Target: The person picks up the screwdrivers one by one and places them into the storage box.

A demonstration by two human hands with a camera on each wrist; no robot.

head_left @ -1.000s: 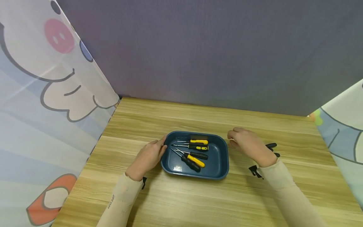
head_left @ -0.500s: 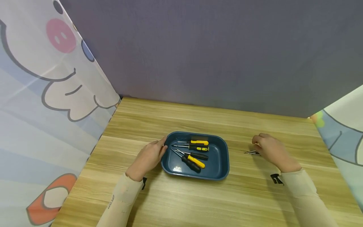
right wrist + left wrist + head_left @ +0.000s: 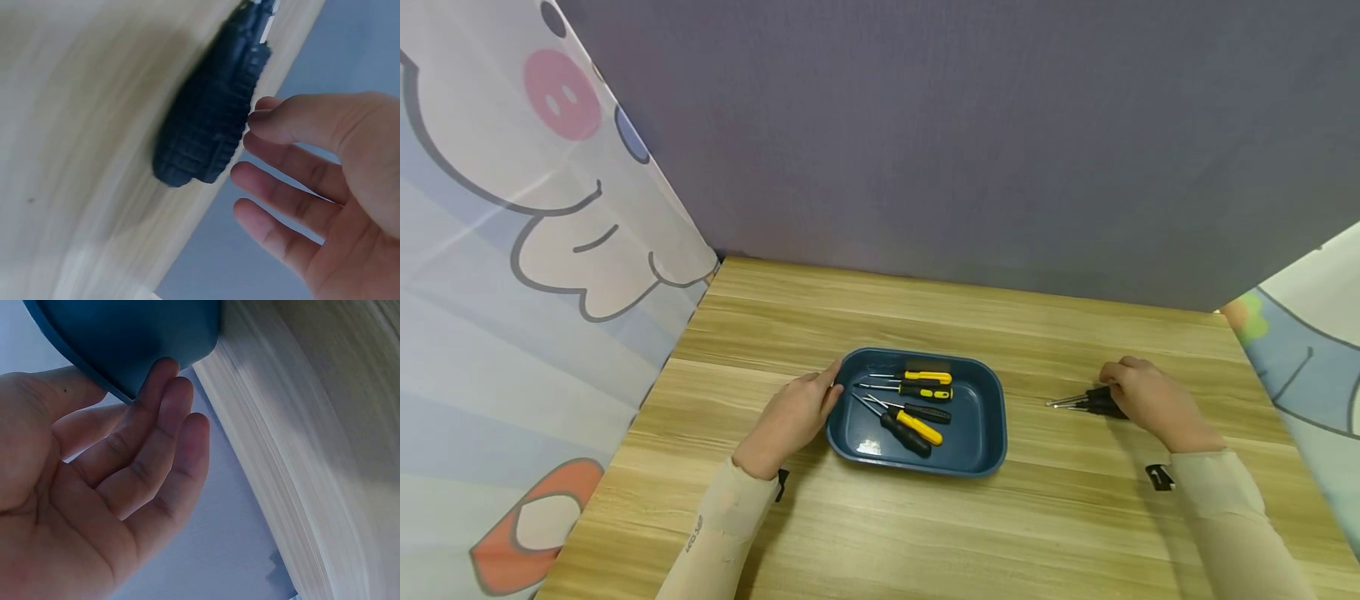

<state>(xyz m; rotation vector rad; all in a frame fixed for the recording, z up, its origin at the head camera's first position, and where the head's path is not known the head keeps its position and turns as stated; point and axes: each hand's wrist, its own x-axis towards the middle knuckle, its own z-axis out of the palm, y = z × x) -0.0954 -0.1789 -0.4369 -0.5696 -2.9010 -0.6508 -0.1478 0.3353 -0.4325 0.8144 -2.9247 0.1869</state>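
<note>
A dark blue plastic tray (image 3: 972, 427) holds several screwdrivers with yellow, black or black-and-yellow handles, such as the yellow screwdriver (image 3: 919, 427). My left hand (image 3: 793, 417) holds the tray's left end, thumb at the rim and fingers curled against the outer wall (image 3: 147, 337). To the right of the tray, black-handled screwdrivers (image 3: 1099, 402) lie close together on the table, their metal shafts toward the tray. My right hand (image 3: 1153, 407) is over their handle ends. In the right wrist view its loosely bent fingers are beside the ribbed black handles (image 3: 206, 119); contact is hard to tell.
The wood-grain table (image 3: 910, 533) meets a grey panel (image 3: 925, 150) at the back. A sheet with cartoon prints (image 3: 482, 275) hangs on the left, and another printed sheet (image 3: 1292, 350) on the right.
My right hand has moved right, from beside the tray to the black-handled screwdrivers, uncovering their shafts. My left hand stays at the tray, whose contents look unchanged.
</note>
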